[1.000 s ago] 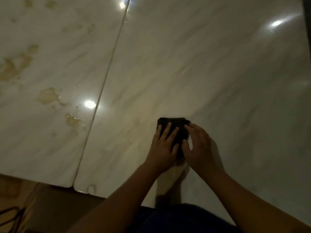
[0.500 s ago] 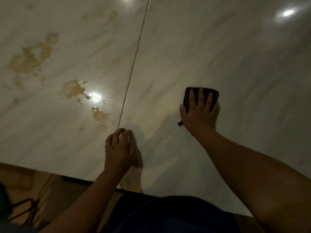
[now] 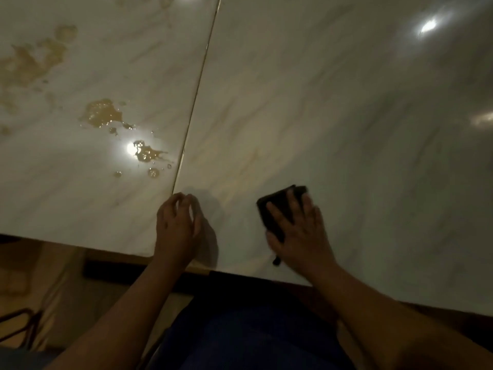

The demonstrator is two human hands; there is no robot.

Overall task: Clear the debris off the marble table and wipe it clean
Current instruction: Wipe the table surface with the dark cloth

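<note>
A folded black cloth point(image 3: 274, 206) lies flat on the white marble table point(image 3: 333, 116) near its front edge. My right hand point(image 3: 298, 233) presses on it with spread, straight fingers. My left hand point(image 3: 177, 222) rests on the marble beside the seam point(image 3: 196, 89), its fingers loosely curled and holding nothing. Brown liquid spills point(image 3: 102, 113) and smaller drops point(image 3: 146, 153) sit on the left slab, apart from both hands. Fainter brown stains point(image 3: 29, 62) spread at the far left.
The table's front edge point(image 3: 80, 245) runs just below my hands, with a tan floor beyond it at lower left. Dark cables point(image 3: 24, 324) lie on the floor at the left. Lamp glare point(image 3: 426, 25) reflects on the right slab.
My right hand has drawn the cloth back toward the front edge and a little left. My left hand came off the cloth a second ago and now stays by the seam.
</note>
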